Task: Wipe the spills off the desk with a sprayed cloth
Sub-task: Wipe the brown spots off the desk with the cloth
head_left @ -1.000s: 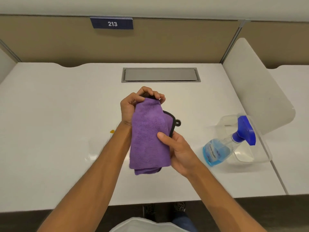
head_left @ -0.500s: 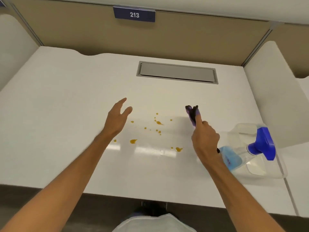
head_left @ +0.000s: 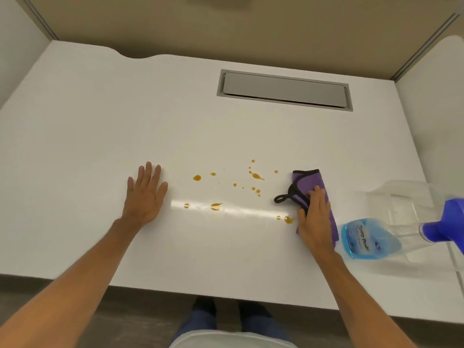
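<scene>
Several amber spill drops (head_left: 256, 176) dot the white desk (head_left: 100, 136) between my hands. A folded purple cloth (head_left: 309, 180) with a black edge and loop lies flat at the right end of the drops. My right hand (head_left: 313, 217) presses down on the cloth, fingers together on top of it. To the left of the drops my left hand (head_left: 144, 194) rests flat on the bare desk, fingers spread, holding nothing. One larger drop (head_left: 288, 219) sits right beside my right thumb.
A spray bottle (head_left: 371, 237) with blue liquid and a blue trigger head lies on its side in a clear plastic tray (head_left: 401, 192) just right of the cloth. A grey cable hatch (head_left: 285, 90) is set in the desk's back. White dividers stand at both sides.
Both hands held the cloth up a second ago. The left hand let go and came down flat on the desk; the right hand laid the cloth down beside the spills.
</scene>
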{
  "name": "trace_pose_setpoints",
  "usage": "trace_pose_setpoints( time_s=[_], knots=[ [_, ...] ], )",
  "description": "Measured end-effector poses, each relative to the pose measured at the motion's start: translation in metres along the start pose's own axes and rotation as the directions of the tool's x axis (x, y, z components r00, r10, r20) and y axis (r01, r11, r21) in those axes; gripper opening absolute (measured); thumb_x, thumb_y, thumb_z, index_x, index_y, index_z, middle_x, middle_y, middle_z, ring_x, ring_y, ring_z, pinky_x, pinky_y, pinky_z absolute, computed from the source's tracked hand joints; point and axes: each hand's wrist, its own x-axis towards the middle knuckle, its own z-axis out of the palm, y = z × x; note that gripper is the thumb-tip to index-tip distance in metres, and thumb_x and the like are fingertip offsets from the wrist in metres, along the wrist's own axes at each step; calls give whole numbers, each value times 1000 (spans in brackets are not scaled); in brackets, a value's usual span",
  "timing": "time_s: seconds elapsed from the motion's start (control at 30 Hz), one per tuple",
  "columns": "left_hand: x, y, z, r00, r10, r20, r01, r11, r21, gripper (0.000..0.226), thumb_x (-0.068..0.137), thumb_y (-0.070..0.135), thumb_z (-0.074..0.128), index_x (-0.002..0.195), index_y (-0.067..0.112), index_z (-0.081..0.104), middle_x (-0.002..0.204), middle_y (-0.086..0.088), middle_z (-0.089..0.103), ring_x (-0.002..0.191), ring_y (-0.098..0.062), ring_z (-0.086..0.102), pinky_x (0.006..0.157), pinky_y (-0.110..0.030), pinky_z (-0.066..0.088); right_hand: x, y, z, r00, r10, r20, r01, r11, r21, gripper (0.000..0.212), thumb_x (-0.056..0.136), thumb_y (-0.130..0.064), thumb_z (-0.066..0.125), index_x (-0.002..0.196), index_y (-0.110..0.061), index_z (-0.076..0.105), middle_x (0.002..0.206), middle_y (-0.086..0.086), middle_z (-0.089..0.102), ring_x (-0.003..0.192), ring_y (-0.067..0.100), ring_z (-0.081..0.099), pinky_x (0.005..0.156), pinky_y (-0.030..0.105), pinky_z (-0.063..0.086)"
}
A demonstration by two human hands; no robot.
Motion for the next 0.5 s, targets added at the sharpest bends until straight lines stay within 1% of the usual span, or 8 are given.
trace_pose_setpoints(
  time_s=[0.07, 0.13, 0.27, 0.37, 0.5],
  knots=[
    [3, -12, 2, 1000, 19, -23, -19, 999, 41, 59, 110, 39, 20, 163, 19, 6, 171, -6, -1, 158, -25, -2, 126, -52, 1, -10, -13, 14, 996, 62, -63, -61, 998, 16, 60, 102, -7, 50, 157, -8, 27, 168, 15, 19, 157, 32, 10, 128, 51, 11],
    [5, -21, 3, 998, 56, -43, -51, 994, 93, 58, 109, 38, 16, 163, 19, 7, 171, -7, 2, 158, -27, 1, 126, -54, 2, -13, -27, 28, 988, 111, -110, -113, 994, -7, 61, 102, -7, 47, 159, -9, 25, 168, 17, 15, 157, 34, 7, 127, 53, 9],
    [6, -27, 5, 994, 97, -56, -90, 989, 116, 64, 103, 44, 6, 163, 21, 6, 171, -4, 2, 158, -23, -1, 126, -52, -4, 14, -47, 43, 981, 146, -128, -156, 985, -71, 61, 105, -12, 41, 161, -12, 16, 169, 18, 6, 157, 34, 0, 127, 52, 0],
    [5, -27, 8, 992, 95, -77, -84, 987, 138, 64, 103, 45, 3, 163, 23, 3, 171, -3, 1, 158, -22, -2, 127, -51, -4, 48, -56, 40, 993, 73, -96, -80, 995, -66, 61, 106, -12, 40, 162, -14, 16, 169, 18, 6, 157, 34, 0, 127, 51, -2],
    [7, -29, 12, 991, 96, -95, -80, 983, 163, 63, 104, 44, 4, 163, 23, 3, 171, -4, 2, 158, -22, -1, 127, -52, -1, 88, -77, 44, 995, -100, 3, 100, 993, -62, 60, 104, -10, 41, 161, -15, 21, 170, 16, 8, 158, 32, 0, 127, 51, -3]
  ],
)
